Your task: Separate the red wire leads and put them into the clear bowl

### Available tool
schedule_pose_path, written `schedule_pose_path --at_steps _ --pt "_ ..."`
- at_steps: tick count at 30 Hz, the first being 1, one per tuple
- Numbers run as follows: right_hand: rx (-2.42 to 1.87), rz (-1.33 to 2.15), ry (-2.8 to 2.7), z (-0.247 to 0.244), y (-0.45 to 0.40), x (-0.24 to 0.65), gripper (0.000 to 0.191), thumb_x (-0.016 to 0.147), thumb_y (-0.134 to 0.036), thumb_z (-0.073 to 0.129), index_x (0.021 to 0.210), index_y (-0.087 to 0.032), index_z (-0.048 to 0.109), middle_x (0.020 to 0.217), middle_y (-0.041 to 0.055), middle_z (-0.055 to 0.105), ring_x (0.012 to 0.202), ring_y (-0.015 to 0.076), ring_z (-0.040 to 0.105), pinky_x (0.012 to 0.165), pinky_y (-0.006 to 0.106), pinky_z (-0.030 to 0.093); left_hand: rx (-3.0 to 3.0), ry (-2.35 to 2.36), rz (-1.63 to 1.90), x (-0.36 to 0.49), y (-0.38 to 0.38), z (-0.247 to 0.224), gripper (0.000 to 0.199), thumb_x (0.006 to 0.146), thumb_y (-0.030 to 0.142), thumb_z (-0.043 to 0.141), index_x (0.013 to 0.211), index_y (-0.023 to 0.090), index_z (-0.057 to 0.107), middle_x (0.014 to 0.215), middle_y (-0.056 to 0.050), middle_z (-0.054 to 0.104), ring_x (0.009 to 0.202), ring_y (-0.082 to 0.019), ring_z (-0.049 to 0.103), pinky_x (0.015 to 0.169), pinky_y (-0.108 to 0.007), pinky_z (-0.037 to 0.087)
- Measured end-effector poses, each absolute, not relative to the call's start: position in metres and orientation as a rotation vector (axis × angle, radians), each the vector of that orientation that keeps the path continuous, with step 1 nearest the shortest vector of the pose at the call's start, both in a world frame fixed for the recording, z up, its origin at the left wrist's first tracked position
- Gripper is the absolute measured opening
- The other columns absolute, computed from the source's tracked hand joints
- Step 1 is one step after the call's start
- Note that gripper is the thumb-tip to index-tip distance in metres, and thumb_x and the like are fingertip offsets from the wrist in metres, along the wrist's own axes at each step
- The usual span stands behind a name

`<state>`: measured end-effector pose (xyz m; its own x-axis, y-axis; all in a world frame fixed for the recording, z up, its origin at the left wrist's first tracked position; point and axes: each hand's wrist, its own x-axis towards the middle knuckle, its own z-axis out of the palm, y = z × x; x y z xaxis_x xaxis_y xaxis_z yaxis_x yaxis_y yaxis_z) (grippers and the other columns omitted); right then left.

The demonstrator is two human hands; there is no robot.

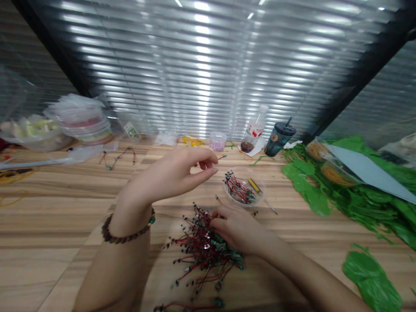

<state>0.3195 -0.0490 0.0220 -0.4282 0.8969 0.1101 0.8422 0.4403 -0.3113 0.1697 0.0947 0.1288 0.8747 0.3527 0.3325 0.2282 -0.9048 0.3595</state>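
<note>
A heap of red and black wires with small green circuit boards and dark end parts lies on the wooden table before me. My right hand reaches into its upper right side, fingers curled together; the pile hides what lies between the fingertips. Higher up and to the left, my left hand hovers with its fingers bent and its thumb apart from them, and nothing shows in the gap. A beaded bracelet circles that wrist. Just beyond the hands, a clear round dish holds more wired pieces and a yellow-and-black tool.
Green plastic sheets cover the right side. A bottle, a dark cup with a straw and a small tub stand along the blinds. Stacked clear containers and a loose wired piece are at left.
</note>
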Motion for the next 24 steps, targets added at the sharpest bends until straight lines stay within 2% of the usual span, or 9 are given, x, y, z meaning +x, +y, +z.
schedule_pose_path --at_steps 3,9,12,15,17,21,24 --pt "-1.456 0.291 -2.357 0.029 -0.052 0.322 0.017 0.089 -0.015 0.051 0.091 -0.018 0.068 0.093 0.0077 0.064 0.088 0.018 0.057 0.081 0.031 0.045 2.717 0.43 0.57 0.17 0.094 0.128 0.028 0.086 0.039 0.045 0.095 0.019 0.063 0.089 0.001 0.064 0.08 -0.004 0.056 0.071 -0.014 0.041" --pt "-1.271 0.523 -2.029 0.044 -0.062 0.338 0.017 0.089 -0.019 0.055 0.1 -0.019 0.068 0.093 0.005 0.065 0.084 0.0127 0.06 0.073 0.023 0.047 2.62 0.401 0.438 0.174 0.094 0.126 0.033 0.086 0.043 0.045 0.099 0.02 0.064 0.091 0.0 0.065 0.08 -0.005 0.056 0.07 -0.014 0.041" --pt "-1.304 0.453 -1.897 0.046 -0.066 0.356 0.015 0.088 -0.02 0.058 0.098 -0.02 0.069 0.092 0.0048 0.066 0.085 0.0137 0.061 0.075 0.025 0.048 2.457 0.263 0.192 0.178 0.098 0.123 0.041 0.09 0.045 0.035 0.1 0.019 0.065 0.089 -0.002 0.066 0.078 -0.004 0.057 0.072 -0.014 0.045" --pt "-1.424 0.284 -1.742 0.042 -0.07 0.377 0.014 0.085 -0.021 0.06 0.095 -0.021 0.07 0.092 0.006 0.067 0.087 0.0167 0.062 0.077 0.029 0.049 2.267 0.234 0.102 0.185 0.105 0.115 0.049 0.093 0.044 0.025 0.105 0.016 0.064 0.089 -0.004 0.066 0.074 -0.003 0.058 0.07 -0.014 0.048" --pt "-1.528 0.198 -1.651 0.037 -0.072 0.393 0.014 0.085 -0.023 0.06 0.094 -0.021 0.07 0.09 0.0066 0.067 0.085 0.0181 0.062 0.074 0.03 0.05 2.203 0.22 0.081 0.191 0.111 0.106 0.047 0.092 0.045 0.028 0.109 0.016 0.061 0.093 -0.006 0.066 0.074 -0.004 0.059 0.067 -0.013 0.049" --pt "-1.696 0.075 -1.448 0.022 -0.072 0.421 0.016 0.082 -0.03 0.061 0.087 -0.019 0.072 0.088 0.0089 0.066 0.082 0.0204 0.061 0.064 0.03 0.049 2.15 0.263 0.155 0.215 0.117 0.082 0.041 0.086 0.041 0.045 0.115 0.015 0.055 0.098 -0.007 0.065 0.072 -0.004 0.06 0.06 -0.012 0.048" --pt "-1.824 0.006 -1.395 0.01 -0.067 0.434 0.02 0.079 -0.032 0.062 0.089 -0.019 0.073 0.098 0.011 0.063 0.089 0.0224 0.06 0.061 0.03 0.048 2.123 0.469 0.384 0.24 0.117 0.06 0.03 0.082 0.03 0.049 0.1 0.01 0.062 0.087 -0.007 0.067 0.065 -0.003 0.057 0.058 -0.013 0.045"
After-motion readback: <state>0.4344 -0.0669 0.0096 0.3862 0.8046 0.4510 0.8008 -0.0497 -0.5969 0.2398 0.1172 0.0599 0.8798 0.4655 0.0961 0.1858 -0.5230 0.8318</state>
